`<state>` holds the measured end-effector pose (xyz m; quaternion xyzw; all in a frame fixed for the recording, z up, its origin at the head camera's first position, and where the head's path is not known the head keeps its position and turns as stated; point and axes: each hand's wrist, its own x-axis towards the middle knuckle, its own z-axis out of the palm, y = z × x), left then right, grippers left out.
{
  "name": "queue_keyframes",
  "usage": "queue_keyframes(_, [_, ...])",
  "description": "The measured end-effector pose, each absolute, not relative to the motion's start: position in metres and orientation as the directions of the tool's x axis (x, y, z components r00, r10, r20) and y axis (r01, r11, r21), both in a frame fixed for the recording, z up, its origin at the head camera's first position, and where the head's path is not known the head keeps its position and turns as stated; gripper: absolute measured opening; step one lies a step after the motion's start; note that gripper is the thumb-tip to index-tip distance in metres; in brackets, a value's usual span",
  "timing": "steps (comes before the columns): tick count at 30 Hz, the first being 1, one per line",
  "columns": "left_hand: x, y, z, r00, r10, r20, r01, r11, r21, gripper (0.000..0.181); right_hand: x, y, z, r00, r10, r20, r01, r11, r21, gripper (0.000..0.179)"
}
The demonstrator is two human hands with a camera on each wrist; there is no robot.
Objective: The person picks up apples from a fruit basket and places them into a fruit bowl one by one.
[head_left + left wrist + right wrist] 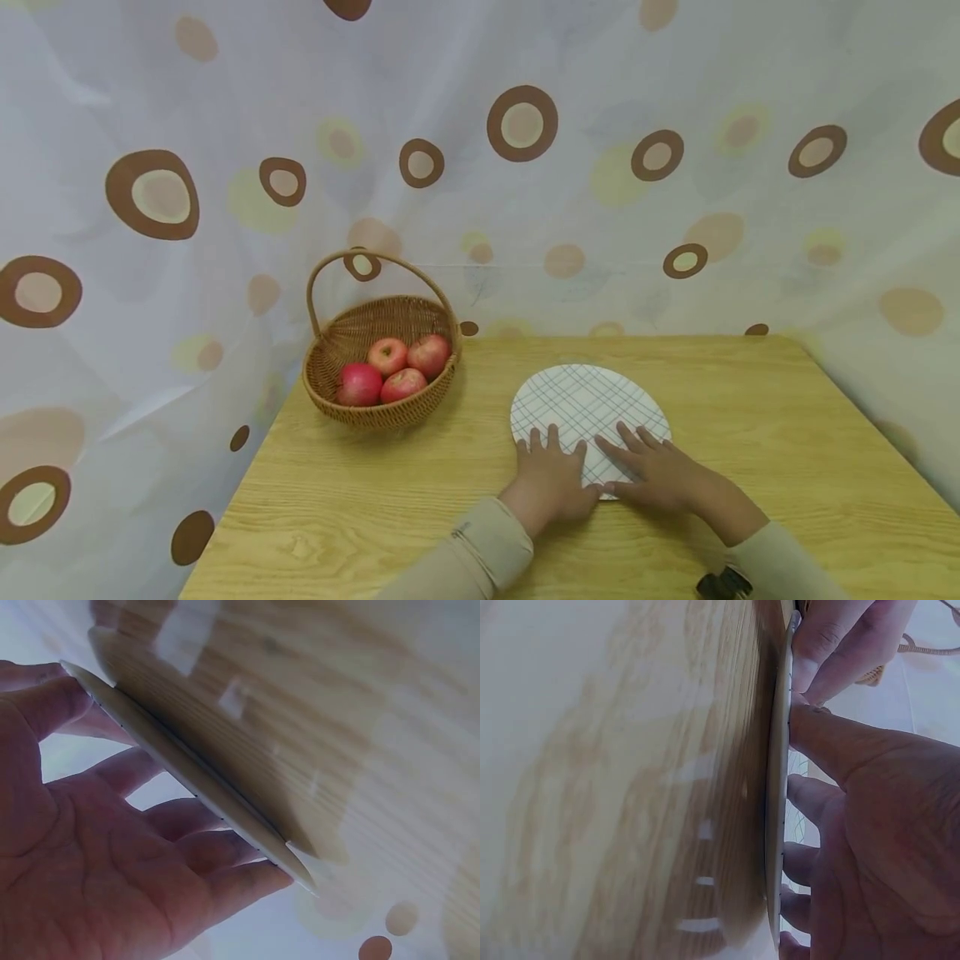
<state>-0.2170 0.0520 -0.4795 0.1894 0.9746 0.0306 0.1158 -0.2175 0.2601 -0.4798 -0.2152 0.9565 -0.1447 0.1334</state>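
Observation:
A round white plate with a blue-grey crosshatch pattern lies face up on the wooden table. My left hand rests on its near left part with the fingers spread. On the near right part rests my right hand, fingers also spread, its thumb close to the left thumb at the near rim. In the left wrist view the left fingertips touch the top of the plate, seen edge-on. The right wrist view shows the right fingertips on the plate too, with nothing gripped.
A wicker basket with a tall handle stands at the table's back left, holding several red apples. A dotted curtain hangs behind and beside the table. A small black object shows by the right sleeve.

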Motion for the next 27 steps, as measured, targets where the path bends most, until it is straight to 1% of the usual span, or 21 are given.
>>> queue_keyframes(14, [-0.201, 0.071, -0.476, -0.902, 0.366, -0.228, 0.354, 0.931, 0.093, 0.069, -0.203, 0.279, -0.483, -0.874, -0.454, -0.172, -0.384, 0.864, -0.326, 0.075])
queue_keyframes(27, [-0.183, 0.092, -0.475, -0.892, 0.372, -0.257, 0.372, 0.927, 0.054, 0.069, -0.186, 0.298, -0.481, -0.881, -0.439, -0.18, -0.359, 0.865, -0.352, 0.077])
